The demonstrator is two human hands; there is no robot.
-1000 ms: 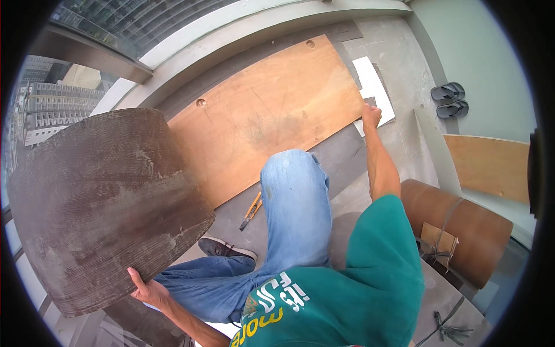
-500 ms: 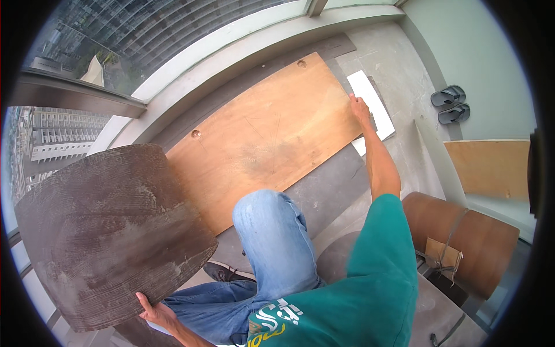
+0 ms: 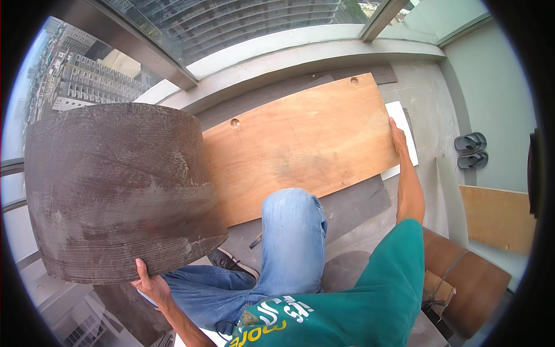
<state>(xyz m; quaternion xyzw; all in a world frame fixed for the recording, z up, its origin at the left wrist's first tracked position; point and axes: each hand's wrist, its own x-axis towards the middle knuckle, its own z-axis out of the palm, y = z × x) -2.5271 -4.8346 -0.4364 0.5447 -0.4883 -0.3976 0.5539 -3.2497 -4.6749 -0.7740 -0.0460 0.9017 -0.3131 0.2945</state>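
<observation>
The wooden board [image 3: 306, 150] runs lengthwise from the right hand [image 3: 398, 139] toward half past eight. That hand, nearest, touches the board's end — grip unclear. The left hand [image 3: 151, 287] pinches the dark curved sheet [image 3: 121, 191], which spreads toward half past eleven — thumb on top.

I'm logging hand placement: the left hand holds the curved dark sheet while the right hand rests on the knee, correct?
Not the knee: the head view shows the right hand at the right end of the wooden board. The left hand does hold the curved dark sheet.
</observation>
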